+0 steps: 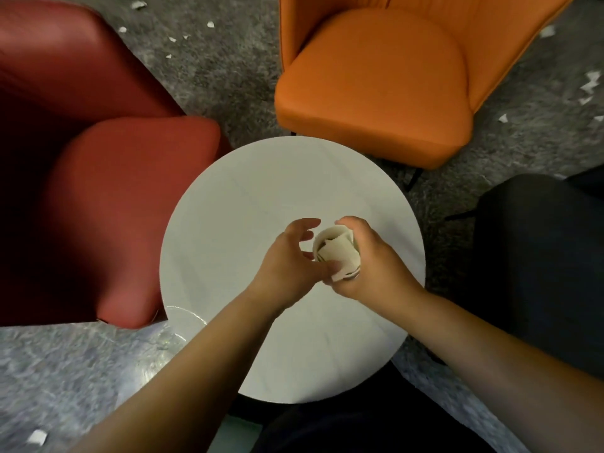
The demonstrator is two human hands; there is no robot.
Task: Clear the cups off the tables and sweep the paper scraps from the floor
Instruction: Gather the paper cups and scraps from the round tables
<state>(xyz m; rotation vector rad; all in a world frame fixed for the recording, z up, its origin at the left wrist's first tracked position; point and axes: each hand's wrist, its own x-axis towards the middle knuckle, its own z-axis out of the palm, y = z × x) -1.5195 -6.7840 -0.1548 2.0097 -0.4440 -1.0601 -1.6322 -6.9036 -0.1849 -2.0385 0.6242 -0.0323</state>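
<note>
Head view: looks steeply down from above, close over the round white table (261,197).
Shared views: only one.

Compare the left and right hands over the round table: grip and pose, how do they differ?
The right hand is curled round the paper cup, gripping it from the side; the left hand grips nothing.
The left hand's fingers are spread and loosely bent beside the cup, thumb at the crumpled paper stuffed inside; the right hand's fingers wrap tight.
Both are bare and sit above the white table.
</note>
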